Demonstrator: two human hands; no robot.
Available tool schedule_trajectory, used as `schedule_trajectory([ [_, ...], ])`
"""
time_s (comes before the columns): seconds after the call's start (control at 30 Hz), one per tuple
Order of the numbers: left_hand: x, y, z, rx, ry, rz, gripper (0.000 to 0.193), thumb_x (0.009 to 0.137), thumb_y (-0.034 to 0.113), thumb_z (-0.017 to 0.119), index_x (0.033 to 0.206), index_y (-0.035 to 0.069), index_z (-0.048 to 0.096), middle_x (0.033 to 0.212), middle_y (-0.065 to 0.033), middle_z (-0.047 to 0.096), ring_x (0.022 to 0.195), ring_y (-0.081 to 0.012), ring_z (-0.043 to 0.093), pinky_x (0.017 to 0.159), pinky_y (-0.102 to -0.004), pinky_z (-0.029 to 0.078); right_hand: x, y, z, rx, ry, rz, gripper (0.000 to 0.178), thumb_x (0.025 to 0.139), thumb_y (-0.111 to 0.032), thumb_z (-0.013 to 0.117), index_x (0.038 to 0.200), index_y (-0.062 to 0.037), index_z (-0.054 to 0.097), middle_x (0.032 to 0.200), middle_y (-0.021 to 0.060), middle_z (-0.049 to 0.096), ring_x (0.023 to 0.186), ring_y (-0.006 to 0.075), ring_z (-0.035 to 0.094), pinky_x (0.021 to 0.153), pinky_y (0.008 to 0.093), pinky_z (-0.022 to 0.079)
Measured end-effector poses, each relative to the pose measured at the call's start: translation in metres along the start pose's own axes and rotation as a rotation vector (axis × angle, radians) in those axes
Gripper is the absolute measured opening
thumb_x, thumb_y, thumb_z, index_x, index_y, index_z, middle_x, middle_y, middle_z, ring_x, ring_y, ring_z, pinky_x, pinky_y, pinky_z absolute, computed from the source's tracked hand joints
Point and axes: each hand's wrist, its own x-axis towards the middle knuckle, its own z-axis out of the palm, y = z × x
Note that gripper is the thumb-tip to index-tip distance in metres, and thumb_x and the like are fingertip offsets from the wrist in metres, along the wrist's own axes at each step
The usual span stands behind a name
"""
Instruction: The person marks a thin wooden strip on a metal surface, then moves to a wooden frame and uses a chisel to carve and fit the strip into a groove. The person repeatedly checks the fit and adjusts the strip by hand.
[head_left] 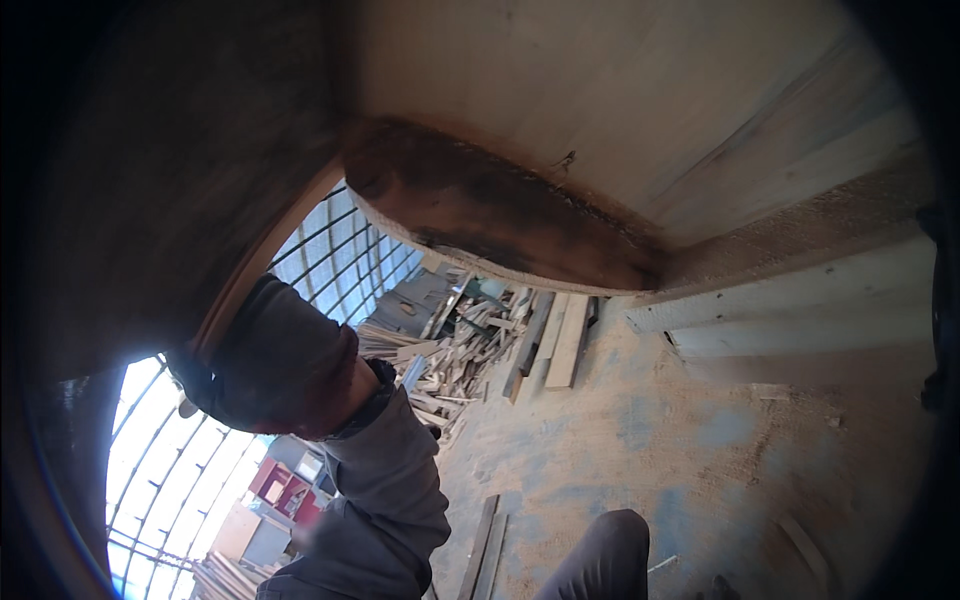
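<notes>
My left hand (285,355), in a dark glove with a dark band at the wrist and a grey sleeve below, reaches up from the lower edge. Its fingers are closed round the rim of a large dark wooden panel (190,200) that fills the left side; shadow hides most of the fingertips. Overhead, a pale wooden board (620,110) spans the upper right. Against it sits a reddish-brown wooden piece (480,205) with a curved, rough pale edge. My right hand is not in view.
A pile of scrap wood (450,340) lies behind my arm, with several planks (565,345) beside it. Sawdust covers the blue-patched floor (600,440). Two narrow strips (483,550) lie near a bent knee (605,560). Barred windows (170,480) glow at left.
</notes>
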Motion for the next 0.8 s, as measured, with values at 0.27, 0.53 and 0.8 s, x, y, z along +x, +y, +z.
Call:
schedule_trajectory([
  [0.27, -0.013, -0.016, -0.011, 0.733, 0.411, 0.215, 0.055, 0.113, 0.036, 0.048, 0.154, 0.0, 0.046, 0.145, -0.0243, 0.059, 0.125, -0.0374, 0.068, 0.105, -0.0473, 0.062, -0.02, 0.005, -0.012, -0.271, 0.124, 0.026, 0.03, 0.101, -0.021, 0.072, 0.128, -0.008, 0.073, 0.116, 0.0161, 0.077, 0.098, 0.0333, 0.077, 0.081, 0.0421, 0.062],
  [0.53, -0.002, -0.034, 0.016, -0.064, 0.538, 0.302, 0.035, 0.108, 0.028, 0.06, 0.132, 0.002, 0.064, 0.125, -0.0181, 0.072, 0.113, -0.0274, 0.073, 0.099, -0.039, 0.06, -0.029, 0.038, -0.014, -0.476, 0.325, 0.127, 0.027, 0.092, -0.029, 0.077, 0.105, -0.006, 0.071, 0.095, 0.0198, 0.073, 0.087, 0.0428, 0.073, 0.076, 0.052, 0.057],
  [0.8, 0.016, -0.035, -0.013, 0.115, 0.167, 0.418, 0.031, 0.112, 0.022, 0.049, 0.128, 0.0, 0.065, 0.113, -0.0157, 0.071, 0.101, -0.0241, 0.073, 0.094, -0.0364, 0.059, -0.026, 0.07, -0.018, -0.553, 0.298, 0.021, 0.027, 0.089, -0.028, 0.081, 0.103, -0.007, 0.073, 0.095, 0.0179, 0.075, 0.088, 0.042, 0.073, 0.077, 0.0516, 0.057],
])
